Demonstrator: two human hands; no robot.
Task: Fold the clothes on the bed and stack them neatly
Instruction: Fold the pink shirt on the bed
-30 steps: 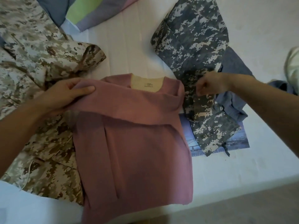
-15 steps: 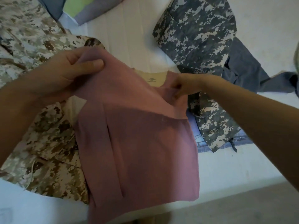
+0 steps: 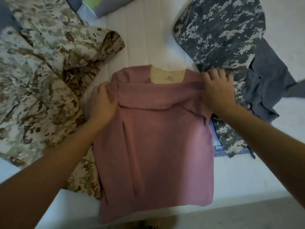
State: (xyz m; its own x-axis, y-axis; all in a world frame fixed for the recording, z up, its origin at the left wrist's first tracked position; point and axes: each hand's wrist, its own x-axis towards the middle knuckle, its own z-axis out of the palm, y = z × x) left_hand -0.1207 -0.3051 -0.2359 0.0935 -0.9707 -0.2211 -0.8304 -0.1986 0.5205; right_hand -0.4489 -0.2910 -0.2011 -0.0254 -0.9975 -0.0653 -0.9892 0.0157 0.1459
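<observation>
A pink shirt [image 3: 155,146] lies on the white bed [image 3: 140,38], collar away from me, its cream inner neck with a label showing. A sleeve is folded across the chest as a horizontal band. My left hand [image 3: 103,104] grips the left end of that band. My right hand [image 3: 217,86] holds the right end at the shoulder. The shirt's hem reaches the bed's near edge.
A tan camouflage garment [image 3: 41,71] lies crumpled on the left, partly under the shirt. A grey camouflage garment [image 3: 219,33] and a blue-grey cloth [image 3: 267,85] lie on the right. A striped pillow [image 3: 99,5] sits at the top. Floor [image 3: 247,215] runs below the bed edge.
Both hands have lowered the shirt's upper part back onto the bed. The right hand has moved outward to the right shoulder, and the sleeve now lies flat across the chest.
</observation>
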